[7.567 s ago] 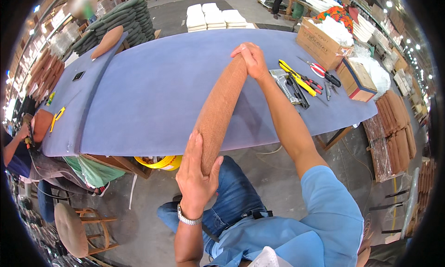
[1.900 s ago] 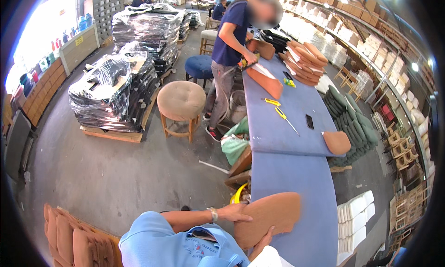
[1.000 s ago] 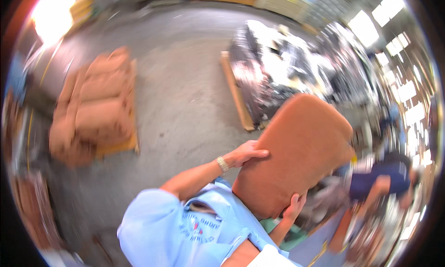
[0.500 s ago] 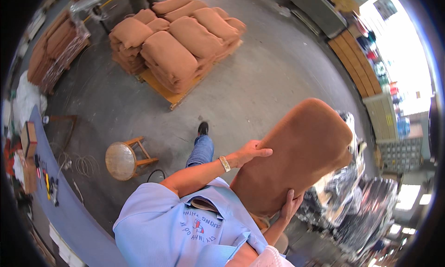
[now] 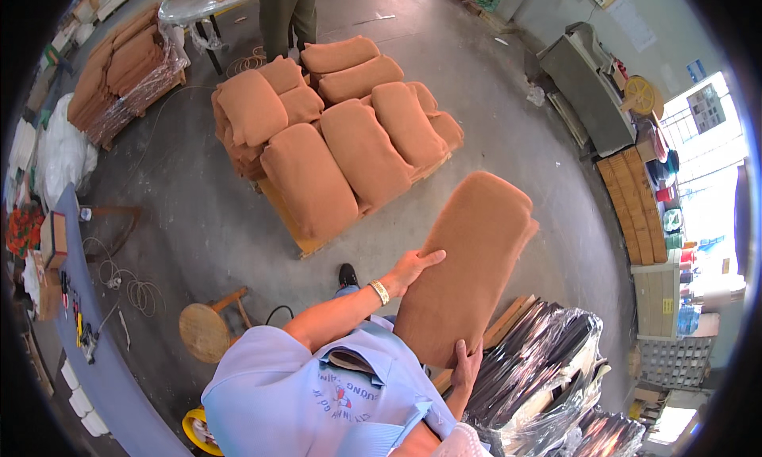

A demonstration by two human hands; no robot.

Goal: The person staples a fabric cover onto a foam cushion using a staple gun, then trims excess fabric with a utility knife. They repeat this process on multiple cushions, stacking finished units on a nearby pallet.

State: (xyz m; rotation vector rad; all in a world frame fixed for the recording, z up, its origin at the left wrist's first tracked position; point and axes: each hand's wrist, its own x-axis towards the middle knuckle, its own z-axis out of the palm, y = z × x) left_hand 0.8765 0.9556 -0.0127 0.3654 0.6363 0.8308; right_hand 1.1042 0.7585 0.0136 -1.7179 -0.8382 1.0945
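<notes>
I carry a flat brown upholstered seat pad [image 5: 470, 260] in front of my chest. My left hand [image 5: 413, 268] grips its left edge near the middle, a watch on the wrist. My right hand [image 5: 466, 364] holds its lower edge from beneath. A wooden pallet [image 5: 287, 219] stacked with several similar brown cushions [image 5: 349, 147] lies on the concrete floor ahead of me and to the left.
Plastic-wrapped dark bundles [image 5: 548, 370] sit at my lower right. A round wooden stool [image 5: 205, 330] stands by the blue worktable [image 5: 103, 362] on my left. Another person's legs [image 5: 287, 12] stand beyond the pallet. A second wrapped cushion stack [image 5: 119, 68] is far left.
I have turned away from the blue table with the pad held in both hands. The cushion pallet has come from the upper left toward the middle of view, nearer to me.
</notes>
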